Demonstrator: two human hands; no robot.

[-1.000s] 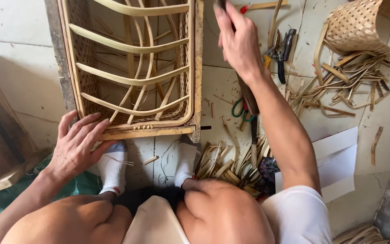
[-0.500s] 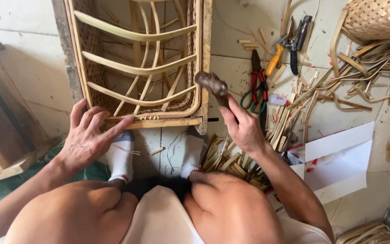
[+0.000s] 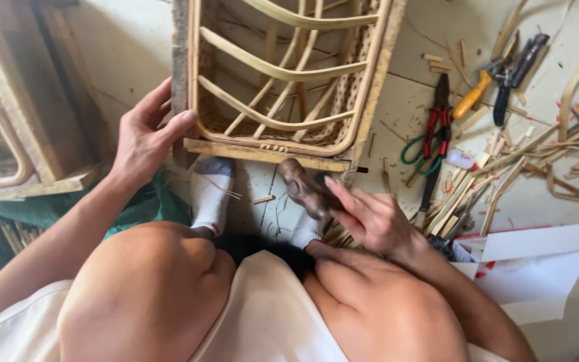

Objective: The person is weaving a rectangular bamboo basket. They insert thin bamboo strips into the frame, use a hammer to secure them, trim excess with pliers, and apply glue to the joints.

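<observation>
A pale tiled floor (image 3: 135, 47) is strewn with rattan offcuts (image 3: 504, 167) and pliers (image 3: 440, 117). The left hand (image 3: 143, 137) grips the rattan frame (image 3: 283, 80) at its lower corner; its top is cut off. The right hand (image 3: 370, 218) clasps a dark hammer (image 3: 301, 188), its handle hidden.

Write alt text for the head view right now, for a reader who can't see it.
A seated person's left hand grips the near left corner of a rattan frame on the floor, while the right hand holds a dark hammer head just below the frame's front rail. Pliers, other hand tools and rattan offcuts lie scattered to the right.
</observation>
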